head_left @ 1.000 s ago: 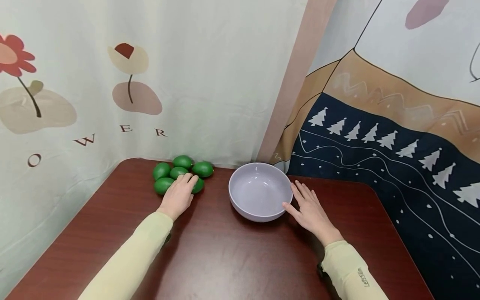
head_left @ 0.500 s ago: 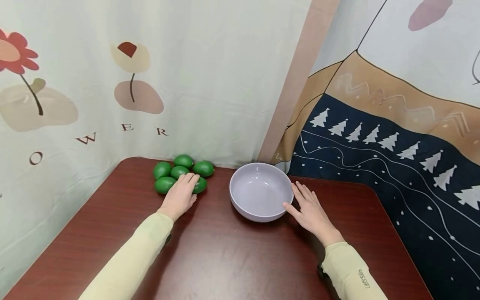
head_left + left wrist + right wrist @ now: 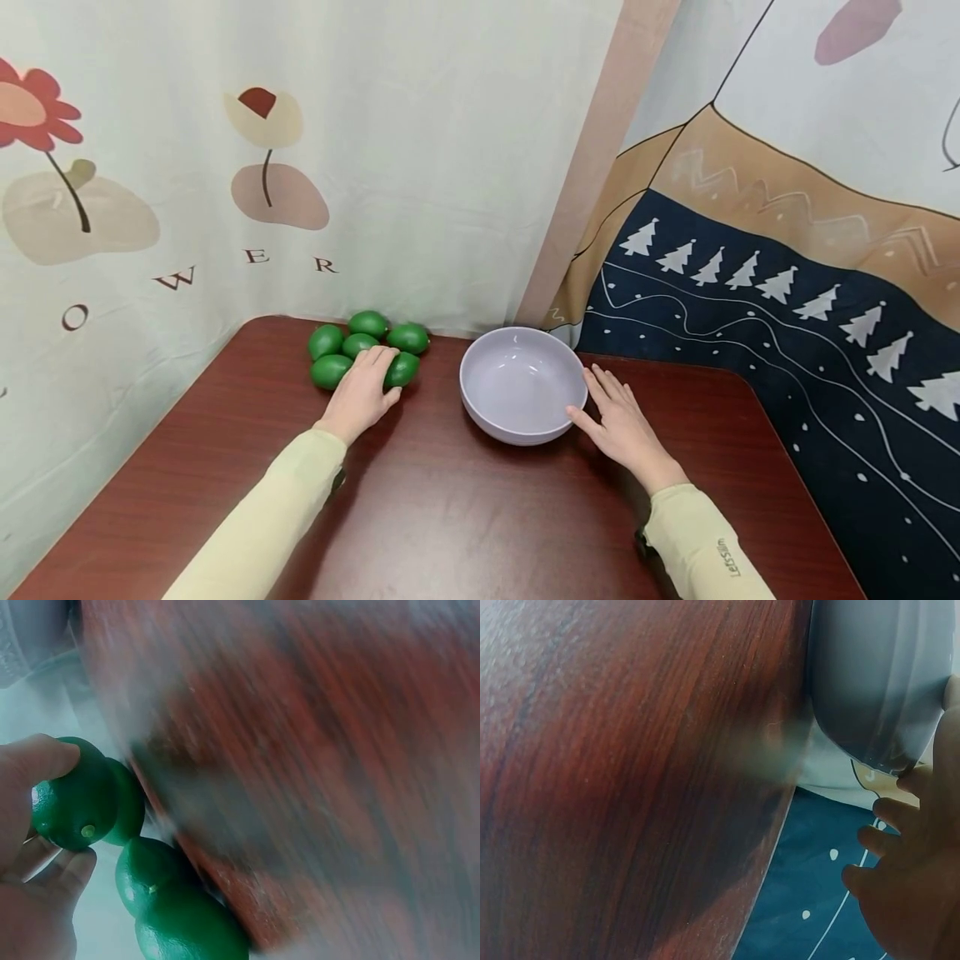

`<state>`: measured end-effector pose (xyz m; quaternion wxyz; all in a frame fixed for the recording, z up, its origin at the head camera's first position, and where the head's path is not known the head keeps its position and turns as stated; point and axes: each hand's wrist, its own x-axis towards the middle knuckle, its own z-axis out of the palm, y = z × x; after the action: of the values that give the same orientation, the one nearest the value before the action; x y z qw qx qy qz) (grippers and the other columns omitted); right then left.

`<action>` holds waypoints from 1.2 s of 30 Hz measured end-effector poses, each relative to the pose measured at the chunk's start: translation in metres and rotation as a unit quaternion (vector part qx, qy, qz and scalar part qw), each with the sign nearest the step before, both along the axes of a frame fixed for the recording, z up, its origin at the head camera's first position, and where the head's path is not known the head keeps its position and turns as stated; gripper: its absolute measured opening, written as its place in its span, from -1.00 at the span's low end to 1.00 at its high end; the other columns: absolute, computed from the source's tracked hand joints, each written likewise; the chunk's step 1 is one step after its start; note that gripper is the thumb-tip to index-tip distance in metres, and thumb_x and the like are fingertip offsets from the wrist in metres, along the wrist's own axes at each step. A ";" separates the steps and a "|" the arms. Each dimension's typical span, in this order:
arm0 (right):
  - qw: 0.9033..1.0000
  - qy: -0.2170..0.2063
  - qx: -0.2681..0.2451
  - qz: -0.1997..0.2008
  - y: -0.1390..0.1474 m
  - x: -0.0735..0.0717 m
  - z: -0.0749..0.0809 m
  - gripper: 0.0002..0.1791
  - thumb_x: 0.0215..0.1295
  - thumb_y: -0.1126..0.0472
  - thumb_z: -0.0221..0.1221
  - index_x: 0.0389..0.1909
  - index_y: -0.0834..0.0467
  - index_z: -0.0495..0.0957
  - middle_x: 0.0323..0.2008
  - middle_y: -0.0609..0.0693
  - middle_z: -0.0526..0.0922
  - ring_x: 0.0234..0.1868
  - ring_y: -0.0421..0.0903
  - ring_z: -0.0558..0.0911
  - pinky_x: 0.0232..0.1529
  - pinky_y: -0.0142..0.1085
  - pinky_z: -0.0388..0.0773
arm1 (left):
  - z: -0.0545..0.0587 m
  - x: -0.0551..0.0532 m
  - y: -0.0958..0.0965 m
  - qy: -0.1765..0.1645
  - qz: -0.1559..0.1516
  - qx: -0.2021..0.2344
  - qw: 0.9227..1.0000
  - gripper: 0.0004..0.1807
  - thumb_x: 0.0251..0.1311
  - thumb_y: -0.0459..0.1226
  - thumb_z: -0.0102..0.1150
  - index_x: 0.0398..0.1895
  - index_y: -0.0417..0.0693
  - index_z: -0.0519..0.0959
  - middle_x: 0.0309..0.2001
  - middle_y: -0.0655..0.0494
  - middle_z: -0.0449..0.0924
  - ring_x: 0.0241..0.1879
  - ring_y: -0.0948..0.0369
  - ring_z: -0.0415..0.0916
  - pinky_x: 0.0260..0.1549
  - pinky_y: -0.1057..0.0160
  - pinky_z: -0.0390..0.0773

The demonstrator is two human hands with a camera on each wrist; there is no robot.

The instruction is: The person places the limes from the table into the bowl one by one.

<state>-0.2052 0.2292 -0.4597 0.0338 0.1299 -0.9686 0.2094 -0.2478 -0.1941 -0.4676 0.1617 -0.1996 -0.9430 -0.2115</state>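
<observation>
A reddish-brown counter (image 3: pixel 465 517) carries a smooth, glossy, pale lilac bowl (image 3: pixel 522 383). The person's right hand (image 3: pixel 621 423), fingers spread, touches the bowl's right side. The left hand (image 3: pixel 360 392) grips a lime (image 3: pixel 403 370), oval, shiny, deep green with a pale stem spot, beside five similar limes (image 3: pixel 327 342) left of the bowl.

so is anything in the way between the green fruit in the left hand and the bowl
Nothing visible is: only bare tabletop lies between the held fruit and the bowl. The other fruits sit behind it or to its left, and the right hand is at the bowl's right side.
</observation>
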 end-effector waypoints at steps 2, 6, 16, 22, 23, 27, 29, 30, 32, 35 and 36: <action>1.000 -0.001 -0.001 0.000 0.000 0.000 0.000 -0.08 0.48 -0.27 0.10 0.62 0.22 0.10 0.61 0.27 0.08 0.61 0.30 0.03 0.56 0.25 -0.11 | 0.000 0.000 0.002 -0.003 0.001 0.007 1.000 -0.38 0.16 -0.39 0.42 0.29 -0.36 0.44 0.21 -0.25 0.49 0.24 -0.18 0.38 0.22 -0.12 0.49; 1.000 -0.002 -0.001 -0.001 0.000 0.000 0.000 -0.07 0.48 -0.28 0.09 0.62 0.21 0.09 0.61 0.26 0.07 0.61 0.29 0.03 0.56 0.25 -0.11 | 0.002 0.000 0.006 0.001 0.002 0.019 1.000 -0.37 0.16 -0.37 0.44 0.28 -0.36 0.45 0.22 -0.25 0.49 0.24 -0.18 0.40 0.21 -0.12 0.49; 1.000 0.003 0.004 -0.004 0.001 0.000 0.000 -0.07 0.48 -0.28 0.10 0.62 0.21 0.11 0.60 0.27 0.08 0.62 0.29 0.03 0.56 0.24 -0.12 | 0.010 0.001 0.019 0.009 0.005 0.052 0.999 -0.40 0.12 -0.35 0.45 0.24 -0.32 0.48 0.19 -0.22 0.51 0.17 -0.17 0.44 0.17 -0.13 0.51; 1.000 0.006 0.011 -0.004 0.000 -0.001 -0.001 -0.07 0.48 -0.29 0.09 0.62 0.21 0.11 0.60 0.27 0.09 0.61 0.30 0.05 0.56 0.24 -0.11 | 0.014 0.003 0.027 0.023 0.006 0.072 0.997 -0.40 0.07 -0.35 0.46 0.20 -0.33 0.50 0.16 -0.22 0.53 0.16 -0.17 0.46 0.15 -0.16 0.51; 1.000 0.006 0.012 -0.004 0.000 -0.001 -0.001 -0.07 0.48 -0.29 0.09 0.62 0.20 0.11 0.60 0.27 0.09 0.61 0.30 0.05 0.56 0.24 -0.11 | 0.015 0.003 0.028 0.023 0.006 0.075 0.997 -0.40 0.07 -0.34 0.45 0.20 -0.33 0.50 0.16 -0.21 0.53 0.16 -0.17 0.46 0.15 -0.16 0.51; 1.000 0.005 0.013 -0.005 0.000 -0.001 -0.001 -0.07 0.47 -0.29 0.09 0.62 0.20 0.10 0.60 0.27 0.09 0.61 0.30 0.04 0.56 0.25 -0.10 | 0.016 0.003 0.031 0.020 0.008 0.086 0.996 -0.42 0.09 -0.34 0.44 0.20 -0.32 0.51 0.15 -0.19 0.54 0.16 -0.15 0.47 0.17 -0.15 0.51; 1.000 0.005 0.013 -0.005 0.000 -0.001 0.000 -0.07 0.47 -0.29 0.09 0.62 0.20 0.10 0.60 0.27 0.09 0.61 0.29 0.03 0.56 0.25 -0.10 | 0.017 0.003 0.033 0.019 0.009 0.088 0.996 -0.41 0.09 -0.33 0.44 0.21 -0.32 0.51 0.15 -0.19 0.54 0.17 -0.15 0.47 0.20 -0.13 0.49; 1.000 0.005 0.013 -0.005 0.000 -0.001 0.000 -0.07 0.47 -0.30 0.09 0.62 0.20 0.10 0.60 0.27 0.09 0.62 0.30 0.03 0.56 0.26 -0.10 | 0.017 0.002 0.033 0.019 0.009 0.088 0.996 -0.41 0.09 -0.33 0.44 0.21 -0.32 0.51 0.15 -0.19 0.54 0.18 -0.15 0.47 0.21 -0.12 0.48; 1.000 0.004 0.012 -0.005 0.000 -0.001 -0.001 -0.06 0.47 -0.30 0.09 0.62 0.20 0.10 0.60 0.27 0.09 0.62 0.29 0.01 0.56 0.26 -0.11 | 0.017 0.002 0.034 0.020 0.009 0.088 0.996 -0.41 0.10 -0.32 0.44 0.21 -0.32 0.50 0.15 -0.20 0.54 0.19 -0.14 0.47 0.23 -0.10 0.48; 1.000 0.001 0.012 -0.006 0.000 -0.001 0.000 -0.06 0.47 -0.30 0.08 0.62 0.20 0.10 0.60 0.27 0.09 0.62 0.29 0.00 0.56 0.26 -0.11 | 0.019 0.002 0.037 0.024 0.007 0.090 0.996 -0.40 0.10 -0.32 0.45 0.22 -0.34 0.50 0.14 -0.21 0.55 0.18 -0.14 0.46 0.22 -0.10 0.48; 1.000 0.001 0.012 -0.006 0.001 -0.001 0.000 -0.06 0.47 -0.30 0.08 0.62 0.20 0.10 0.60 0.27 0.09 0.62 0.30 0.00 0.56 0.26 -0.11 | 0.020 0.002 0.039 0.025 0.005 0.092 0.995 -0.40 0.10 -0.32 0.45 0.22 -0.35 0.50 0.14 -0.21 0.55 0.18 -0.14 0.46 0.22 -0.10 0.48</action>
<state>-0.2062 0.2298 -0.4601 0.0344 0.1250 -0.9717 0.1976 -0.2458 -0.1556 -0.4477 0.2044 -0.1843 -0.9162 -0.2912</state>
